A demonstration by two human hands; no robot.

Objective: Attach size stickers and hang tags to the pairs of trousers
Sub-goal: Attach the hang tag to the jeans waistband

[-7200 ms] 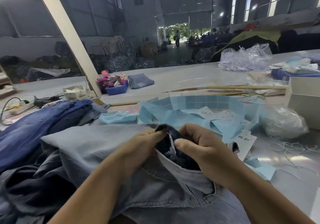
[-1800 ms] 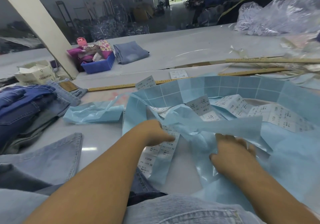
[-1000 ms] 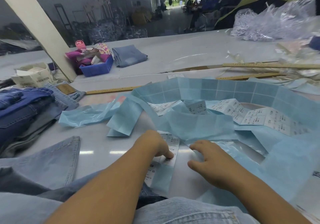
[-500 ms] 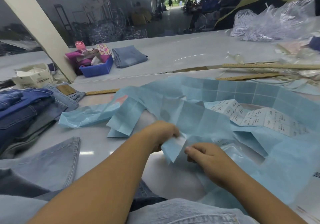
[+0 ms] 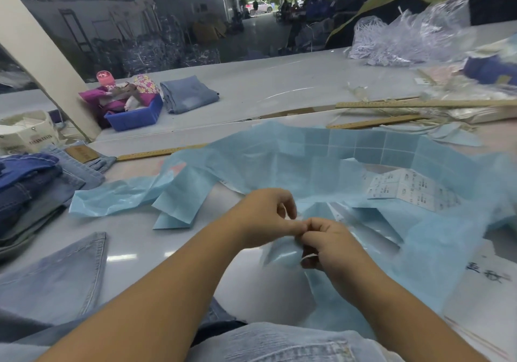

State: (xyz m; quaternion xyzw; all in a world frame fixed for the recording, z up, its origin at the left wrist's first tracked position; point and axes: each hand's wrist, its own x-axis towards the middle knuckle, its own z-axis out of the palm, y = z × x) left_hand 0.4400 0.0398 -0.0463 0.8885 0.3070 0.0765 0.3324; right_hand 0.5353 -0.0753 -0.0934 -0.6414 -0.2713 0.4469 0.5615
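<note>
In the lower centre of the frame, our left hand (image 5: 264,217) and right hand (image 5: 328,242) pinch the blue sticker backing strip (image 5: 282,252), probably to peel one size sticker. The trousers (image 5: 279,342) wait at the bottom edge.

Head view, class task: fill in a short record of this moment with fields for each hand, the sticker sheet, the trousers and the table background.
left hand: pinches the blue backing sheet
right hand: pinches a small white sticker
blue backing sheet: crumpled, spread across the table
light denim trousers: nearest the camera
folded jeans: beside blue bin
wooden ruler: far right
</note>
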